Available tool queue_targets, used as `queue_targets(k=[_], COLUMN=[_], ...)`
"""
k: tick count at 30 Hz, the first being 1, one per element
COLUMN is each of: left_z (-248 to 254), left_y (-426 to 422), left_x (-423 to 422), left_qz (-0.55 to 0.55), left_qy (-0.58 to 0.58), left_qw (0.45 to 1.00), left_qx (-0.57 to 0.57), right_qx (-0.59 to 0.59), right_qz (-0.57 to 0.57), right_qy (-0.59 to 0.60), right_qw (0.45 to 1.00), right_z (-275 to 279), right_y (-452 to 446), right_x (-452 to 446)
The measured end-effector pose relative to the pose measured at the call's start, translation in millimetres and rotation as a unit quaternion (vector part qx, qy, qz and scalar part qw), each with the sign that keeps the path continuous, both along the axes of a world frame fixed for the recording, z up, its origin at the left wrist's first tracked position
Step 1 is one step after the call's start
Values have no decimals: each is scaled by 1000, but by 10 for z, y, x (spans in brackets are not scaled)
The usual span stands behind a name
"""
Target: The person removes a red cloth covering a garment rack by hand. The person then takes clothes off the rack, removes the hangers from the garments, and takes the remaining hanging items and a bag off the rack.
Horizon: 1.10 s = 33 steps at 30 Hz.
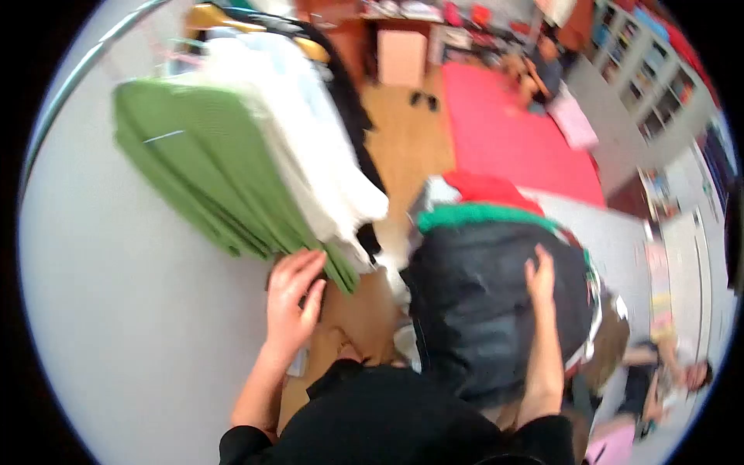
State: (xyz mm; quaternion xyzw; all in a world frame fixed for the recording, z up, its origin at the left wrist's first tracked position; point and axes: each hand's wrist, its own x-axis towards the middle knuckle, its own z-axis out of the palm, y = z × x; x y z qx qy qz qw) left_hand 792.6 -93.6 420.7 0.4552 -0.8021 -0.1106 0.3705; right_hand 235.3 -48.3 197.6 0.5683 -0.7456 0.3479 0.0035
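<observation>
A long-sleeved green top [201, 147] hangs from a rail at the left. My left hand [296, 291] is at its lower edge, with thumb and fingers apart; it appears to hold nothing. At the right, a dark, leather-looking garment [480, 294] lies over a pile of clothes. My right hand [542, 275] is at the right part of this garment, fingers stretched out and thumb apart. Beneath the dark garment, a green cloth [480, 215] and a red cloth [492, 187] show at the pile's far side.
White clothes [271, 116] and black clothes [341, 85] hang beside the green top on the rail [74, 85]. Beyond the pile, a person [542, 74] sits on a red mat [511, 132]. Another person [659, 380] is at the lower right. Shelves [643, 66] stand at the far right.
</observation>
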Motion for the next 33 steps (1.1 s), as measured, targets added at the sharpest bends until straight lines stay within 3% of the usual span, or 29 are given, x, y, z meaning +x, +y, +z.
queue_targets(k=[3,7,11,14,17,19,20,25,27,33], left_z=[94,523,834,969,1092,1146,1170,1200,1197,1207], left_y=[73,155,160,108,34,-53,-104,-339,-394,-442], left_x=[241,378,569,733,938,1096,1186,1489,1512,1426], left_qz=[45,53,33,19,17,22,19,48,65,67], left_qy=[26,4,-15,9,10,22,23,63,73,77], left_qw=[999,996,987,977,970,965,964,956,956,956], left_qx=[-4,-72,-155,-213,-242,-260,-265,-283,-275,-274], right_qx=[20,-62,-286,-353,-352,-250,-301,-219,-315,-408], right_qz=[114,275,391,428,414,361,347,342,323,313], right_qy=[-138,-225,-78,60,132,191,217,179,204,206], right_qw=[984,933,871,830,829,878,861,896,869,832], right_z=[286,1839,3345,3951,4243,4325,4354,4539,4532,4613], right_y=[-758,-1288,-1310,-1442,-1604,-1740,-1839,-2005,-2110,-2218], right_x=[1247,2665,3567,4104,4600,4815,4900,4981,5014,4949])
